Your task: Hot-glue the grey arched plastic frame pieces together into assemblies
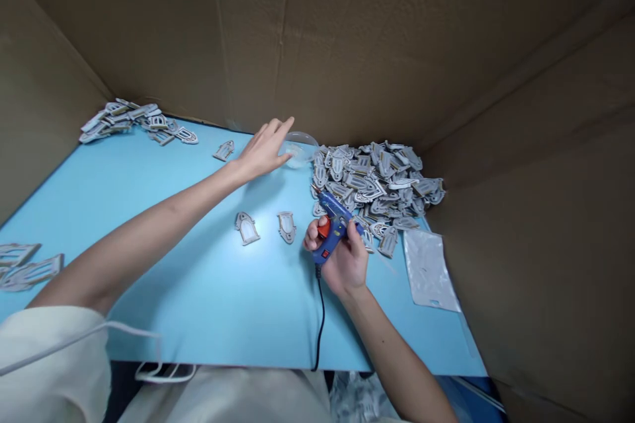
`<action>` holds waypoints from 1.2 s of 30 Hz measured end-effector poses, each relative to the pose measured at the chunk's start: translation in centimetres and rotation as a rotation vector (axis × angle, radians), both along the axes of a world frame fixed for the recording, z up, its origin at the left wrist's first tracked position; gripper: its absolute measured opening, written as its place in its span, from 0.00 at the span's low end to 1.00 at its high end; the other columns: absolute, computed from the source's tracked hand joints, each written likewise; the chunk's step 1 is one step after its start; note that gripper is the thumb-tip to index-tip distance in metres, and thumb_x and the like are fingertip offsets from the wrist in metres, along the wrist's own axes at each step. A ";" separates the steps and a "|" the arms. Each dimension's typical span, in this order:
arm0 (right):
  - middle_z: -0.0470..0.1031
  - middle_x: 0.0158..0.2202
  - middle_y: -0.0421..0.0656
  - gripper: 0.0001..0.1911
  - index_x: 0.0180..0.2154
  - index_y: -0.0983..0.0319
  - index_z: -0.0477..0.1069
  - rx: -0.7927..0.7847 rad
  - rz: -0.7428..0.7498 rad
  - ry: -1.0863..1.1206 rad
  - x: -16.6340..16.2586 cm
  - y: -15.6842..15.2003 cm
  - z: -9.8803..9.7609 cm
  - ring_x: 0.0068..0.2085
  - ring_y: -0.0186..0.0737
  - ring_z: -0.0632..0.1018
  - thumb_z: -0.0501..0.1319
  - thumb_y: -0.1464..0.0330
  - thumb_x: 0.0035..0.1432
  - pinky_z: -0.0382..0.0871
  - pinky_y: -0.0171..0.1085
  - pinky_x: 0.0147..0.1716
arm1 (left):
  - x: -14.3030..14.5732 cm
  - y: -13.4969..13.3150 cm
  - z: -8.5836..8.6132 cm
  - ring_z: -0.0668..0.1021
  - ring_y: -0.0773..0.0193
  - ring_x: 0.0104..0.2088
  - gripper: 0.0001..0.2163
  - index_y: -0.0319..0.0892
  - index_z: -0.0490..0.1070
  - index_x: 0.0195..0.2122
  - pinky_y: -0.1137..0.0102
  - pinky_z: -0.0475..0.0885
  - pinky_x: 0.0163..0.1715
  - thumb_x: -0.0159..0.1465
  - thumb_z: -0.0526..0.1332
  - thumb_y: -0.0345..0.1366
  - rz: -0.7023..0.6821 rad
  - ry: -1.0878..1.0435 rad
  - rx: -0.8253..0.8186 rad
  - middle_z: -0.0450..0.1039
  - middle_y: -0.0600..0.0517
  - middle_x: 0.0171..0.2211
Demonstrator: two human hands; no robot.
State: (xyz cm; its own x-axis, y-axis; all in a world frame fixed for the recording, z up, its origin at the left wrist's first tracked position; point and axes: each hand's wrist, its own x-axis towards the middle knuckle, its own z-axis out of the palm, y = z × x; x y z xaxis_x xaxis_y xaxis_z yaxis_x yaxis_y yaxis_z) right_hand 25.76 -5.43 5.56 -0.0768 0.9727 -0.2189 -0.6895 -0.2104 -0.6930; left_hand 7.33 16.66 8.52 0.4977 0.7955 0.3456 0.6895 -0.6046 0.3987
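Observation:
My right hand [344,264] is wrapped round a blue hot glue gun [333,213] with a red trigger, its nozzle pointing up and left. My left hand [265,149] reaches to the back of the table, fingers apart, thumb over the near side of a clear round dish [301,140]. Nothing shows between those fingers, and the dish's contents are hard to make out. Two small grey arch-shaped frame pieces lie apart on the table: a left one [247,228] with a pale opening, and a right one [286,227] with its pointed end toward me.
A large heap of grey arched pieces [377,178] lies at back right, a smaller pile [119,120] at back left. One piece [224,151] lies behind my left wrist. A clear plastic bag [431,271] sits at right. Cardboard walls [317,46] surround the blue table [213,310].

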 end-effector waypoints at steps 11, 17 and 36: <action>0.82 0.34 0.43 0.12 0.38 0.58 0.83 0.152 -0.053 -0.649 -1.6 -0.8 -4.9 0.34 0.44 0.76 0.75 0.57 0.59 0.72 0.43 0.38 | -10.9 -14.8 -5.8 0.78 0.46 0.52 0.38 0.45 0.75 0.60 0.54 0.75 0.54 0.54 0.76 0.62 0.058 -0.031 -0.314 0.76 0.44 0.52; 0.80 0.33 0.46 0.20 0.35 0.57 0.82 0.213 0.181 -0.473 -3.9 -2.2 -3.7 0.33 0.50 0.77 0.75 0.49 0.53 0.72 0.49 0.38 | -11.1 -16.2 -6.9 0.77 0.46 0.53 0.34 0.44 0.74 0.62 0.50 0.74 0.56 0.59 0.76 0.55 -0.024 -0.247 -0.238 0.75 0.42 0.52; 0.59 0.12 0.34 0.25 0.25 0.54 0.64 0.025 0.386 0.219 -5.8 -3.5 -2.4 0.19 0.38 0.56 0.63 0.44 0.61 0.59 0.39 0.26 | -5.5 -23.4 -6.0 0.82 0.59 0.38 0.14 0.44 0.87 0.48 0.64 0.83 0.37 0.68 0.72 0.47 -0.249 -1.098 -0.884 0.79 0.44 0.40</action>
